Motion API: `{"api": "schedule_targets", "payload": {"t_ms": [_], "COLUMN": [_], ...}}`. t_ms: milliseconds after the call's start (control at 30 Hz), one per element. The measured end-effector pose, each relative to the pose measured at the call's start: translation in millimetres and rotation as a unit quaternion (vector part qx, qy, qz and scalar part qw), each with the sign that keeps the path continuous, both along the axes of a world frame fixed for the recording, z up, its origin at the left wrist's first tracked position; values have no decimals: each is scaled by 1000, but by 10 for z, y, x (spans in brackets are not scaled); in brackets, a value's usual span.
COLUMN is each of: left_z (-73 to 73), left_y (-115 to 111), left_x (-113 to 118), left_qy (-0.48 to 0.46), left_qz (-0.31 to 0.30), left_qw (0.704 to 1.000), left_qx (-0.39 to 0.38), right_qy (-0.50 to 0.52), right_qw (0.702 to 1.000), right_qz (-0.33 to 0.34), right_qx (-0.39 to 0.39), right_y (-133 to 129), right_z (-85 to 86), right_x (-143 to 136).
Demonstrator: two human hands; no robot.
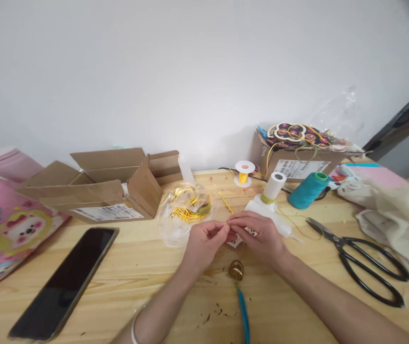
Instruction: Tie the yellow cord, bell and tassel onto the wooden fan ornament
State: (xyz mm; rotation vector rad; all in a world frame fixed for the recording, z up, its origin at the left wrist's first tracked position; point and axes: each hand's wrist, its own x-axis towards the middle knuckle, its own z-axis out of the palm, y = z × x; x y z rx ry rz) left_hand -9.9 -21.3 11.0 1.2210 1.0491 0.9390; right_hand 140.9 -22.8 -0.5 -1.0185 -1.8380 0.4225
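Teal strands, shiny rnd gold bead, wht patterned pc. by hands.

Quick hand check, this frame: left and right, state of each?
Left hand: fingertips pinched closed; anything held is too small to tell.
Right hand: also pinched closed; anything held can't be made out.

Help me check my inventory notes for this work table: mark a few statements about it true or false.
1. The scissors lie right of the phone. True.
2. The right hand grips the scissors. False: its fingers meet those of the left hand.
3. A white spool carries yellow thread. True.
4. The phone is inside the open box on the left. False: it lies on the table, in front.
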Motion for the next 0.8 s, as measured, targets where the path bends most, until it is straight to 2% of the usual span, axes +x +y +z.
{"api": "schedule_targets", "payload": {"t_ms": [167, 300, 600, 800], "left_z": [-10, -18, 2, 16], "left_y": [2, -5, -6, 1], "left_x": [-1, 3, 4, 0], "left_qy": [33, 48, 5, 1], "left_qz": [20, 27, 7, 24], "left_qw": [999, 998, 1000, 1000], "left_qx": [22, 33, 10, -15], "right_qy": [-71, -84, 8, -31], "right_qw": [994, 993, 999, 996], "right_qz": [-29, -43, -30, -39], "right_qx": [75, 74, 14, 74], "right_y": [-40, -71, -27, -29], "right_z": [16, 29, -16, -17], "right_x": [-39, -63, -60, -59]}}
